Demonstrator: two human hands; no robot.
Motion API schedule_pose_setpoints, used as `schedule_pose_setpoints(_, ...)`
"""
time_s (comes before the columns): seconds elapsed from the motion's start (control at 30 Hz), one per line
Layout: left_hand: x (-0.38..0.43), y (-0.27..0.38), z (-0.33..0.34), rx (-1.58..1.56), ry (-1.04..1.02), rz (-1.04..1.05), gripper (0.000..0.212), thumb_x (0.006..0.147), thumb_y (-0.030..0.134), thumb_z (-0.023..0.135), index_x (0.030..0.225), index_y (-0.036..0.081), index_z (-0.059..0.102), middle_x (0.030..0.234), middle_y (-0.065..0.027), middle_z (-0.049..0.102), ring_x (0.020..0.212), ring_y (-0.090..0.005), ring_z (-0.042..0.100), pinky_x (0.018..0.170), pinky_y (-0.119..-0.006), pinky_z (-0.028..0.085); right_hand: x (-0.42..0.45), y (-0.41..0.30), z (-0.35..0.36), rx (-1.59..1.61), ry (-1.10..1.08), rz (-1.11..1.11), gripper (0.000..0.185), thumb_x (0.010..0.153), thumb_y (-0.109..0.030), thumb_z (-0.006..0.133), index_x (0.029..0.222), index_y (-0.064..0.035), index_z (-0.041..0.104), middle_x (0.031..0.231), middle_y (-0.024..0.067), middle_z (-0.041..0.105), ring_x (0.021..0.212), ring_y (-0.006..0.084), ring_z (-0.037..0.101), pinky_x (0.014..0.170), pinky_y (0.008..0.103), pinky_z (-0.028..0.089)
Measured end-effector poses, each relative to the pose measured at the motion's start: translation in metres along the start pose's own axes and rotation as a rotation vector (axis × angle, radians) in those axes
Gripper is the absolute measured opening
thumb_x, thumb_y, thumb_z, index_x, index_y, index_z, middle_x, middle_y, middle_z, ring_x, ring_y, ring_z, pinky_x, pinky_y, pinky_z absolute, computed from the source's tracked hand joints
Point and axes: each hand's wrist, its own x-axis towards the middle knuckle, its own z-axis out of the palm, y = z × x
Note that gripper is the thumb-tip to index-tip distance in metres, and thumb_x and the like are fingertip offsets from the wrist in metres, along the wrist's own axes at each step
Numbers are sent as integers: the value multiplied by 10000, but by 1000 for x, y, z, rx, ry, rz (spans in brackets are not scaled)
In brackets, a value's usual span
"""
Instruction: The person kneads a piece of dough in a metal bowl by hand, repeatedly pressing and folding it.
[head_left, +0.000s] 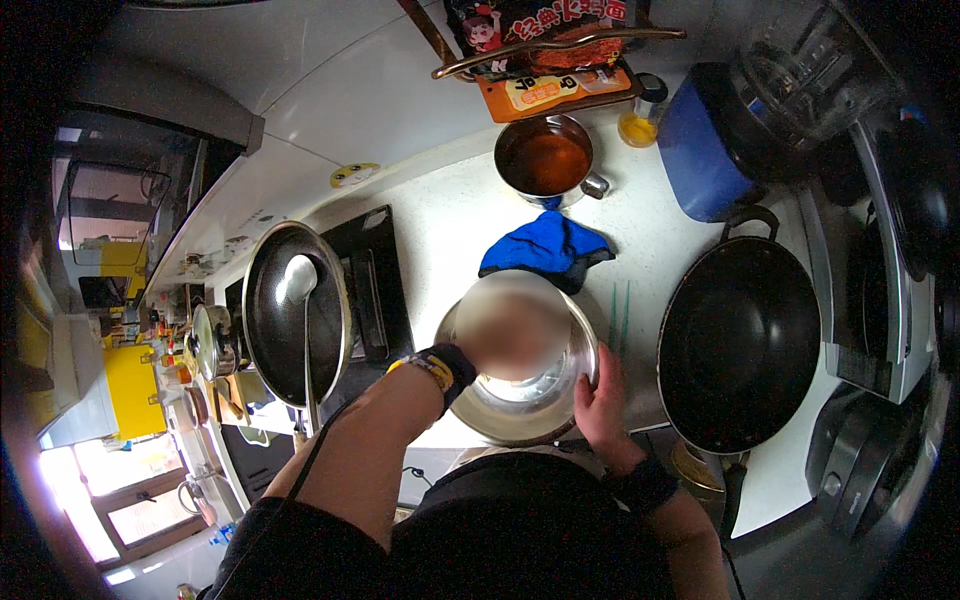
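A wide stainless steel bowl (551, 416) stands at the counter's edge in front of me. Over its left rim reaches my left hand (487, 360), which a blurred round patch mostly covers, so its fingers and whatever it touches are hidden. My right hand (600, 397) grips the bowl's right rim, thumb towards the inside. Just beyond the bowl lies a crumpled blue cloth (547, 244) with dark edging. Farther back, a steel pot (544, 157) holds reddish-brown liquid.
On the left, a frying pan (281, 360) holds a large metal spoon (302, 277). A black wok (742, 345) sits at the right, near green chopsticks (619, 319). Behind are a jar with yellow contents (639, 127), a blue container (701, 150) and food packets (555, 94).
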Motion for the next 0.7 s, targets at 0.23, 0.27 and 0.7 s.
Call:
schedule_pose_setpoints(0.23, 4, 25, 16, -73, 258, 99, 238, 731, 337, 582, 878, 154, 618, 867, -45, 577, 937, -265, 531, 814, -485, 400, 6, -9, 0, -7, 60, -18, 542, 793, -42, 551, 1292, 9, 349, 1173, 260, 457, 1098, 427, 446, 914, 458, 378)
schedule_pose_setpoints(0.27, 5, 24, 26, -74, 375, 97, 228, 723, 335, 586, 859, 158, 631, 803, -28, 586, 905, -253, 548, 803, -470, 404, 6, -10, -1, -8, 60, -27, 547, 794, -44, 551, 1297, 6, 344, 1180, 263, 456, 1110, 431, 438, 926, 465, 369)
schedule_pose_setpoints(0.7, -42, 18, 29, -154, 473, 45, 274, 752, 212, 569, 1000, 106, 615, 972, -59, 580, 1008, -230, 530, 883, -394, 403, 68, -10, 5, 210, 9, 12, 378, 799, -53, 567, 1168, -28, 489, 1094, 197, 559, 1018, 352, 547, 853, 386, 433)
